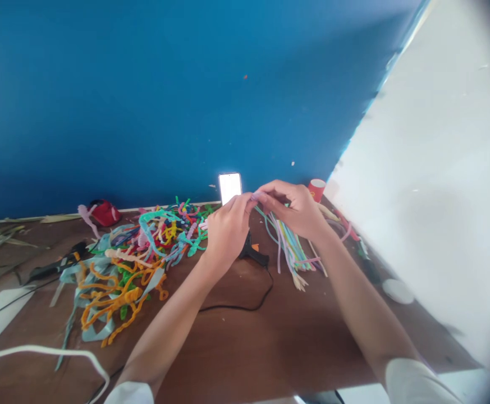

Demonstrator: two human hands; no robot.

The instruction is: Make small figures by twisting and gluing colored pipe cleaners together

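Both hands meet above the table in the middle of the head view. My left hand (228, 227) is closed, fingertips pinching a lilac pipe cleaner (255, 196). Thumb and fingers of my right hand (293, 209) pinch the same piece from the other side; most of it is hidden by the fingers. Pale pink ends (204, 225) show just left of my left hand, and I cannot tell whether it holds them. Below my right hand lies a bundle of straight pastel pipe cleaners (289, 244). A black glue gun (253, 253) rests under the hands, partly covered.
To the left spreads a tangled heap of bent coloured pipe cleaners (156, 235) with orange ones (114, 303) in front. A lit phone (230, 187) leans at the blue wall. A red cup (316, 189) stands back right. A black cable (245, 308) and white cable (46, 349) cross the table.
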